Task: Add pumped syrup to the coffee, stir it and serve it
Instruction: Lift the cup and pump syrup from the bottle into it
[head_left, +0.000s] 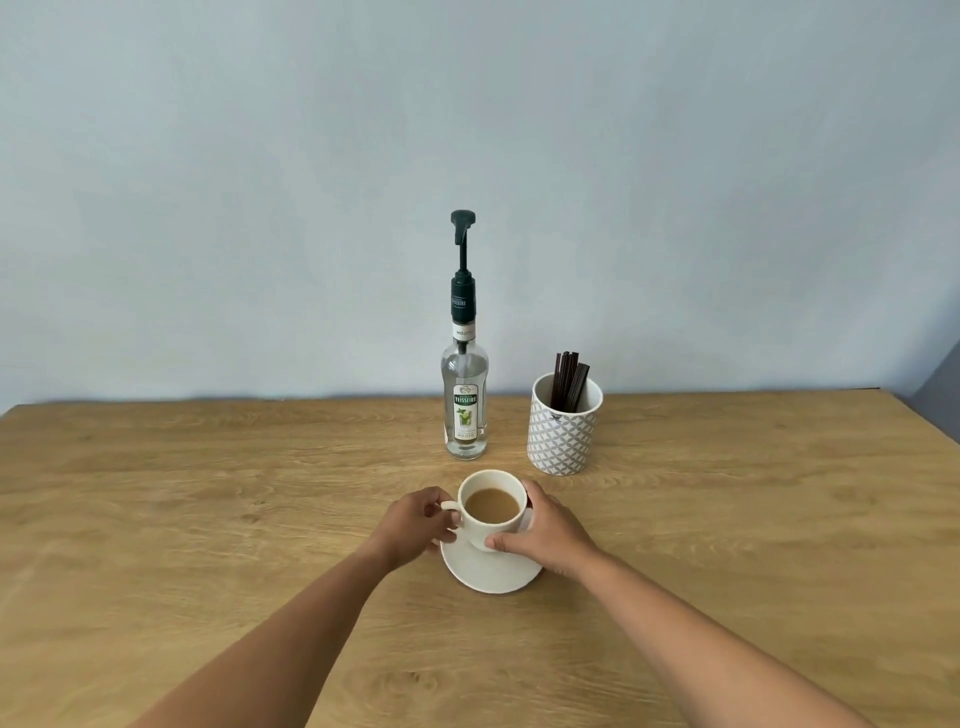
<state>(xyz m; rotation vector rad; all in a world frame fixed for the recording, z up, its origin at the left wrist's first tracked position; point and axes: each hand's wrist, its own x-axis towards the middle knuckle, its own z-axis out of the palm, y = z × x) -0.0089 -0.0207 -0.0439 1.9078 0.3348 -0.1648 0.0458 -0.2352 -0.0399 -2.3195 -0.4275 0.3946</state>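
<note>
1. While both hands close on the cup (491, 506), left hand (415, 525) pinching its handle, right hand (548, 535) wrapped round its side, it sits on the saucer (488, 574), mid-table.
2. Syrup likely not yet pumped: next, carry the cup under the bottle (465, 405) spout, toward the far edge.
3. Stirrers (569, 379) stand in a pot (563, 436) beside it.

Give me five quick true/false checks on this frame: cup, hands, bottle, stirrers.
1. The coffee cup sits on a white saucer. True.
2. Both hands are on the cup: the left hand at its handle, the right hand around its side. True.
3. The syrup bottle lies on its side. False: it stands upright, pump on top, behind the cup.
4. A stirrer is already in the coffee. False: the dark stirrers all stand in the patterned holder, right of the bottle.
5. The cup holds black coffee. False: the liquid is light brown, milky.
</note>
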